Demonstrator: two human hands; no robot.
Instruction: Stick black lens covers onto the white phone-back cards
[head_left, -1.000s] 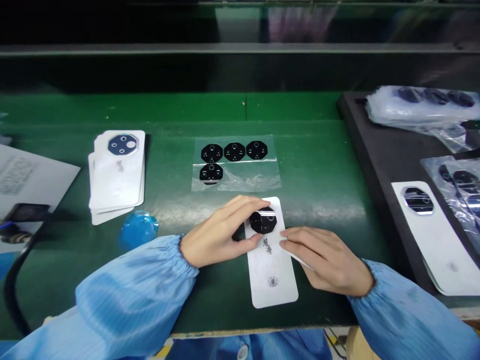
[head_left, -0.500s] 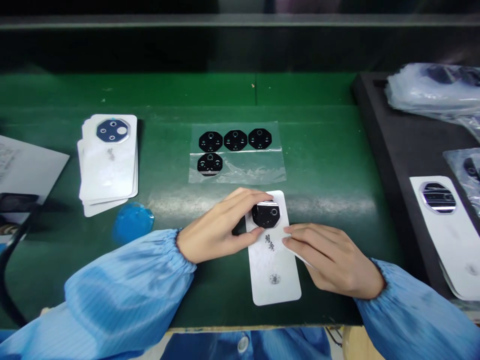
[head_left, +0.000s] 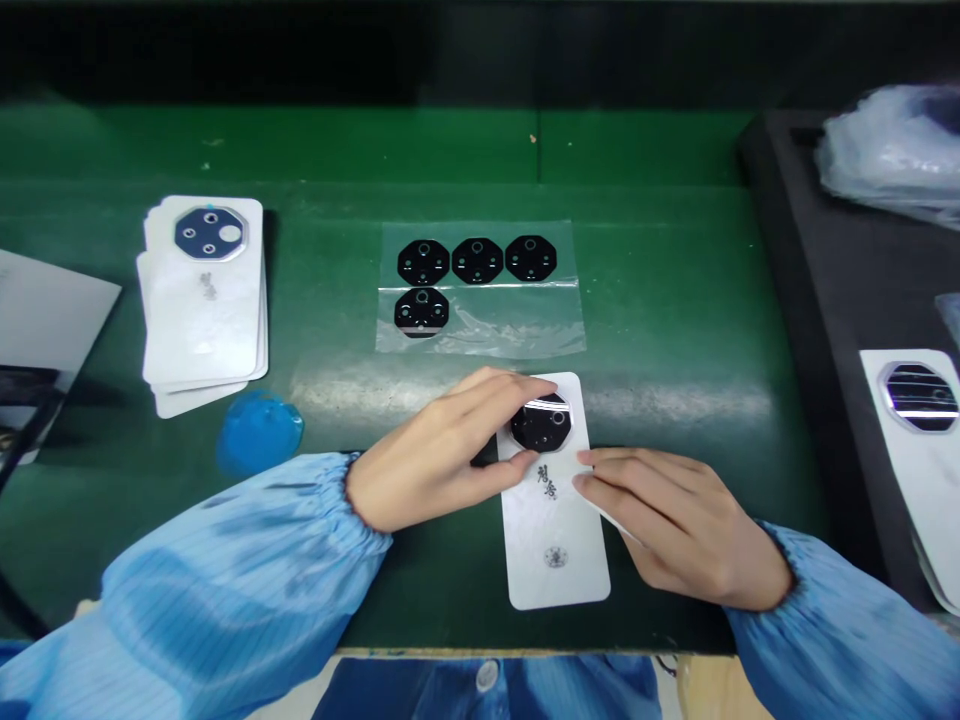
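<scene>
Green surface [head_left: 675, 300], scuffed pale in a band across mid-frame.

Lying directly on it:
- left: fanned stack of white covers [head_left: 202, 330]
- just below the stack: blue disc [head_left: 259, 432]
- far left edge: paper sheet [head_left: 45, 310], partly cut off
- centre: clear film [head_left: 510, 325], flat
- lower centre: single white cover [head_left: 555, 540], long axis roughly upright in frame
- right: black tray [head_left: 825, 260], running out of frame
</scene>
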